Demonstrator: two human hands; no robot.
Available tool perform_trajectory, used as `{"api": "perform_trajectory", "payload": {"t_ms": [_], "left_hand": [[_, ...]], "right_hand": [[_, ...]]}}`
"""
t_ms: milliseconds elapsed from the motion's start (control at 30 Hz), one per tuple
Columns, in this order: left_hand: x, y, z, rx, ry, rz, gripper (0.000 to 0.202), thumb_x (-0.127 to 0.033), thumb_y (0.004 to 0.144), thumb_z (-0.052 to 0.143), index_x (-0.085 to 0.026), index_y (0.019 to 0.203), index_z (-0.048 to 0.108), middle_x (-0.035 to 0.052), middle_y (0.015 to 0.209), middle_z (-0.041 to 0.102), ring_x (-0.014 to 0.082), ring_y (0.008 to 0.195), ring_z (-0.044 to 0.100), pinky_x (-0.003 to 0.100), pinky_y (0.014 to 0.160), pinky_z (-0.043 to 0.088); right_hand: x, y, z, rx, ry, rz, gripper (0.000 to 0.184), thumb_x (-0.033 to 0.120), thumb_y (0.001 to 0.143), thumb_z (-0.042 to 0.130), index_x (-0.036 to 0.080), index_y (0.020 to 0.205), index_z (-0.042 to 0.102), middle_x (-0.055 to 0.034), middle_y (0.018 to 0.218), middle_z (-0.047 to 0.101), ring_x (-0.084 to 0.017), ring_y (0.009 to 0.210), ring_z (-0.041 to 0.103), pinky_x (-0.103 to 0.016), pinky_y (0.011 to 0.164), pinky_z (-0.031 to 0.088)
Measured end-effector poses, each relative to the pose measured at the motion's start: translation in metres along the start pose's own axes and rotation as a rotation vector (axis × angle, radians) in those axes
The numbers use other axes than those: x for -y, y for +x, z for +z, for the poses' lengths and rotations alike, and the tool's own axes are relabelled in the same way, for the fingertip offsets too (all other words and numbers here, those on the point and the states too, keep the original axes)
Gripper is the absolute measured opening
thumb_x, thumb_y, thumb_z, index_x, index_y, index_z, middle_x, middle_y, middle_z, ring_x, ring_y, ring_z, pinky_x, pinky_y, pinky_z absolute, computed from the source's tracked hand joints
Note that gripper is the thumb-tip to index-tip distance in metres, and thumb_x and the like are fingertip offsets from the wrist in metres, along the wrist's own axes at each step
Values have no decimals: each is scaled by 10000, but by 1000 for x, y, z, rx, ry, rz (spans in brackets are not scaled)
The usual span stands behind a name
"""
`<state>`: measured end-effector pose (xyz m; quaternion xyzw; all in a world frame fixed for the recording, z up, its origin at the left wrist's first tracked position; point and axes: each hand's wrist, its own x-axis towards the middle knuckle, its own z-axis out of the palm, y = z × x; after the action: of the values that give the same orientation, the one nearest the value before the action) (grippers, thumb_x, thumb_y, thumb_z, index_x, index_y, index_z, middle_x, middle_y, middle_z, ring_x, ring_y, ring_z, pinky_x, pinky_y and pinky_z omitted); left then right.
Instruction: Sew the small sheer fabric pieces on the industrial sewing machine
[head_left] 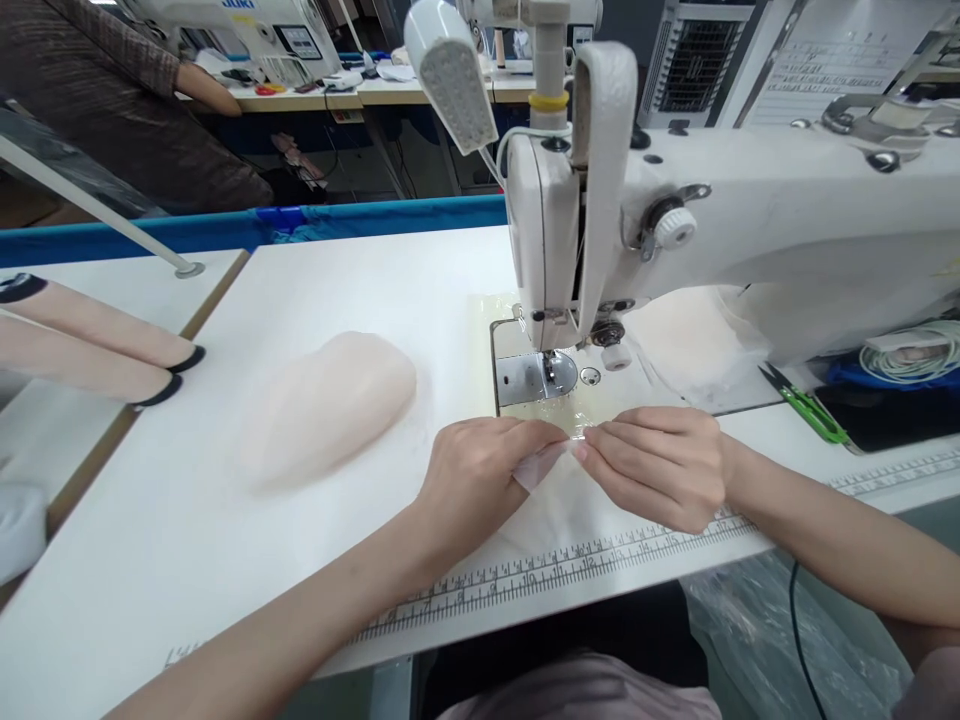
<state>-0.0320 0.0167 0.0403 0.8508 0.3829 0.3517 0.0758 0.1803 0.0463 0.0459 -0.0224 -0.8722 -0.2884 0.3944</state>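
Observation:
My left hand [480, 470] and my right hand [660, 465] meet in front of the sewing machine's needle plate [525, 380]. Between them is a small piece of thin, whitish sheer fabric [538, 465], pinched by the fingers of both hands. Part of the fabric is hidden inside my left hand. Above and behind stands the presser foot [551, 368] of the white sewing machine [555, 220], apart from my fingers. To the left lies a pale pink, rounded piece of sheer fabric [337, 400] on the white tabletop [225, 560].
Green-handled scissors [814, 410] lie at the right, beside a dark flat object [892, 410] and a coiled pale cord [911, 355]. More pale fabric [690, 335] rests under the machine arm. A printed ruler [525, 585] follows the front edge. Another person [127, 100] is at the back left.

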Motion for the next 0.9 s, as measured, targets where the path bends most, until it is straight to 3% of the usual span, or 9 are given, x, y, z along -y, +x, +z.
{"api": "perform_trajectory", "payload": {"t_ms": [67, 133, 267, 367, 467, 533, 600, 700, 900], "left_hand": [[-8, 2, -5, 168, -122, -180, 157, -296, 898, 596, -226, 807, 704, -53, 645, 707, 90, 504, 601, 203, 490, 432], [-12, 4, -7, 273, -151, -290, 192, -305, 888, 595, -238, 750, 710, -62, 584, 672, 88, 463, 549, 209, 464, 388], [-4, -1, 5, 274, 65, -268, 213, -251, 848, 604, -217, 646, 663, -50, 509, 599, 95, 434, 440, 232, 445, 284], [6, -6, 17, 267, 145, -221, 235, -242, 855, 596, -203, 624, 609, -38, 537, 585, 110, 477, 444, 249, 487, 296], [11, -6, 22, 243, 174, -249, 49, -240, 863, 614, -207, 882, 645, -27, 693, 656, 134, 566, 525, 304, 629, 395], [13, -4, 22, 202, 208, -265, 343, -266, 840, 664, -177, 1157, 569, 17, 854, 683, 177, 702, 590, 355, 731, 436], [12, -3, 22, 130, 288, -221, 572, -309, 810, 708, -126, 1294, 466, 101, 1045, 660, 251, 924, 600, 403, 816, 452], [9, -3, 22, 18, 470, -56, 549, -322, 814, 706, -100, 1270, 496, 174, 1213, 588, 323, 1148, 503, 457, 938, 427], [-1, -6, 21, 7, 715, 293, 225, -151, 858, 632, -179, 1080, 655, 58, 1118, 687, 245, 1060, 567, 407, 978, 407]], "right_hand": [[1, 1, -2, 3, 84, 60, 119, 69, 831, 643, 131, 739, 689, 5, 645, 690, -87, 594, 635, -187, 511, 523], [4, 0, -2, 37, 205, 215, 155, 78, 864, 597, 133, 736, 666, 12, 625, 670, -78, 544, 595, -190, 471, 482], [7, -7, 8, 250, 512, 587, 140, 126, 899, 540, 139, 809, 645, 18, 647, 637, -69, 525, 541, -185, 442, 409], [7, -11, 16, 344, 690, 828, 132, 138, 877, 547, 147, 790, 645, 19, 661, 638, -70, 549, 550, -186, 502, 426], [4, -12, 22, 397, 670, 998, 112, 131, 842, 565, 159, 816, 671, 26, 681, 657, -74, 573, 562, -197, 542, 413], [2, -12, 26, 447, 571, 1039, 131, 129, 835, 557, 169, 820, 681, 33, 686, 662, -75, 578, 554, -204, 537, 376], [1, -12, 29, 502, 483, 1059, 147, 134, 834, 547, 173, 795, 684, 38, 674, 658, -75, 570, 537, -212, 526, 340], [0, -11, 34, 543, 432, 1097, 142, 145, 823, 561, 179, 774, 690, 49, 630, 632, -73, 552, 514, -218, 521, 312], [-2, -9, 39, 527, 424, 1168, 123, 150, 806, 593, 180, 738, 690, 61, 547, 570, -66, 507, 491, -211, 519, 311]]}}
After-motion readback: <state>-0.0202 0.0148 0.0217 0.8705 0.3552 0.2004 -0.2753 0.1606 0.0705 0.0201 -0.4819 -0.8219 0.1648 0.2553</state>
